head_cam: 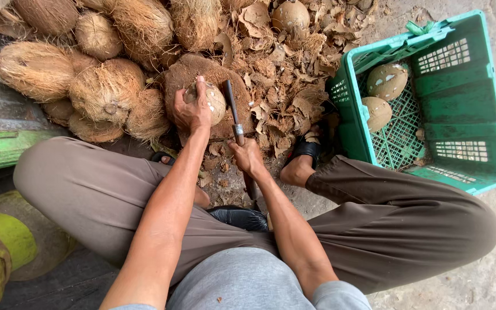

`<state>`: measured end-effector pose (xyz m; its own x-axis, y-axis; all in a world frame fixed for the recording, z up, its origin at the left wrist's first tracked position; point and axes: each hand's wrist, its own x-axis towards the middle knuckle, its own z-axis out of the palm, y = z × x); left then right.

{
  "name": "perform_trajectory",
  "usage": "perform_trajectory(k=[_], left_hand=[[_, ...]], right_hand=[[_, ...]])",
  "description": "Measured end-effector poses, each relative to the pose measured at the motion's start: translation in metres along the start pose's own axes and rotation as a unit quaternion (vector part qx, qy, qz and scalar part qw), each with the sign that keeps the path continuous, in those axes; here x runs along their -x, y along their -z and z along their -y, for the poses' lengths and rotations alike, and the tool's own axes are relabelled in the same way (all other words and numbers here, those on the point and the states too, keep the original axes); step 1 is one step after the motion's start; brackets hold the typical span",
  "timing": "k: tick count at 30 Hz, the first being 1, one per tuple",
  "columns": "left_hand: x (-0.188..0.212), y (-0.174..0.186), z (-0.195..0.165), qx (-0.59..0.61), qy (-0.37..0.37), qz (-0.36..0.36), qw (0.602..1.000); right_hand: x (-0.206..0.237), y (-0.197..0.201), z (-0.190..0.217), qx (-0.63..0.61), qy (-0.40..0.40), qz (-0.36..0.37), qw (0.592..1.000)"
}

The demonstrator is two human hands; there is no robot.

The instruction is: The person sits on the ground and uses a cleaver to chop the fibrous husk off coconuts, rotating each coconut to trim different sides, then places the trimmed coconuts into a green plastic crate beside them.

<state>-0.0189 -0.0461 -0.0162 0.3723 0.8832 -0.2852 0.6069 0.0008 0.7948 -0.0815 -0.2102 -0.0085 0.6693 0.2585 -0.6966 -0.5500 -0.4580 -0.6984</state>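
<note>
Knees are spread wide in brown trousers, so that room is left between them for both forearms, which are stretched forward and down. The right hand [248, 156] is clenched round the handle of a chopping knife [232, 109], whose dark blade is laid upright just beside the coconut. The left hand [191, 110] is clamped over a partly peeled coconut [209, 101], wrist bent down, apparently so that the nut is pinned steady on the round wooden block [193, 72] beneath it. Shell chips [285, 86] are scattered thickly around the block's right edge. Husked, fibrous coconuts [107, 89] are heaped beyond its left edge. Two peeled coconuts [387, 80] are lodged in the near left corner of the green plastic crate [460, 109], kept apart from the unpeeled heap.
</note>
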Motion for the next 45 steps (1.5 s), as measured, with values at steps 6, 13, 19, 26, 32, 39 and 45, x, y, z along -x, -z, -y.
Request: perform_trajectory(k=[6,13,19,26,32,39,45], left_hand=[[0.001,0.001,0.000,0.075,-0.001,0.030,0.997],[0.001,-0.006,-0.001,0.185,-0.029,0.025,0.982],[-0.014,0.004,-0.003,0.044,-0.022,0.045,0.998],[-0.029,0.031,0.001,0.022,-0.087,0.169,0.982],[-0.008,0.031,0.015,0.045,-0.231,0.164,0.958],[-0.007,0.025,0.023,-0.092,-0.365,-0.004,0.927],[-0.037,0.046,0.000,0.045,-0.083,0.273,0.957]], right_hand=[[0.006,0.005,0.011,-0.078,0.144,-0.056,0.985],[0.002,-0.008,0.000,-0.005,0.066,-0.042,0.997],[0.003,0.003,-0.001,0.004,-0.002,0.047,0.999],[0.006,0.036,0.022,-0.027,0.020,0.047,0.998],[-0.004,0.026,0.010,0.064,0.061,0.002,0.996],[-0.001,0.035,0.014,-0.054,0.076,0.021,0.995],[0.016,0.037,0.030,-0.034,0.110,0.006,0.993]])
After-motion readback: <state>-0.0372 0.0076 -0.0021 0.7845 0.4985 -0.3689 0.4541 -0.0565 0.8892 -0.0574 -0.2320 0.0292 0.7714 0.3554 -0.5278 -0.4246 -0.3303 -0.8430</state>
